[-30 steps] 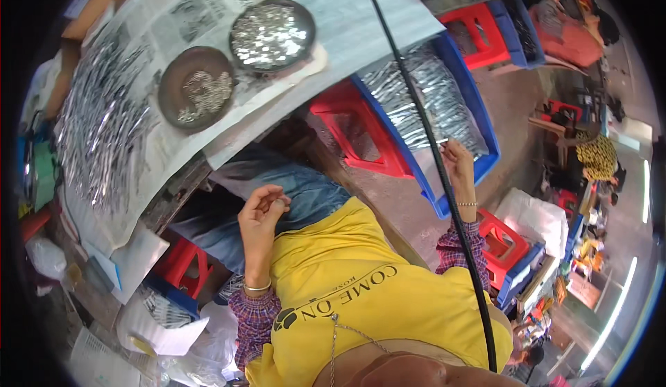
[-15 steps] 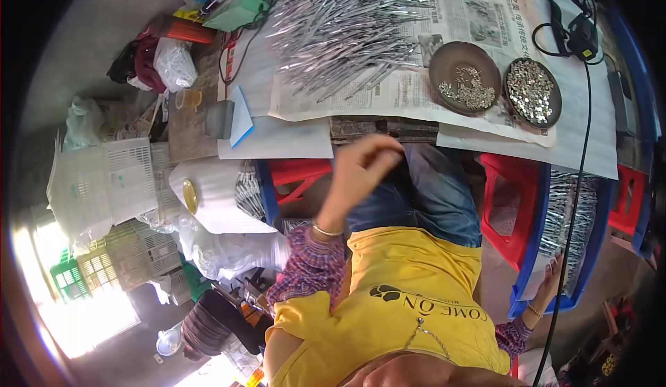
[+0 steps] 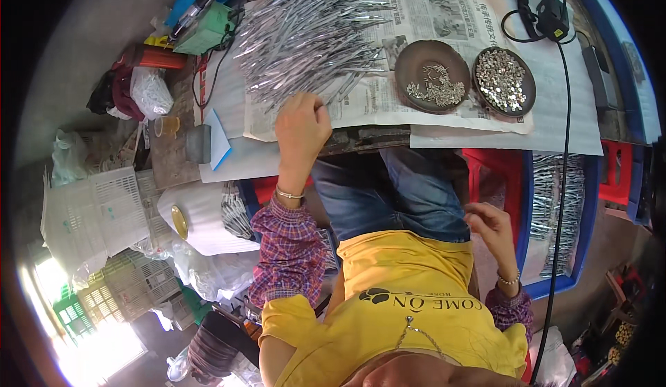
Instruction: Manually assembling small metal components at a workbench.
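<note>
My left hand [image 3: 303, 127] is at the near edge of a big heap of thin, silvery metal sticks [image 3: 312, 37] on the table. Its fingers are curled downward, and whatever they grip is hidden beneath them. Over by my right thigh, my right hand [image 3: 494, 229] hangs in the air with loosely bent fingers standing apart, and nothing shows in it. A brown dish of small metal pins [image 3: 431, 75] lies on the newspaper [image 3: 361, 109]. Right of it, a second dark dish is filled with small shiny round pieces [image 3: 501, 80].
A blue tray of silvery sticks [image 3: 557, 213] stands beside my right hand, near a red stool [image 3: 499, 172]. A black cable [image 3: 567, 123] runs down the right side. On the left are a green box [image 3: 205, 30], a blue-edged card [image 3: 220, 144] and white crates [image 3: 97, 210].
My left hand has moved left and forward, from above my lap to the heap's near edge. My right hand has come away from the blue tray toward my lap.
</note>
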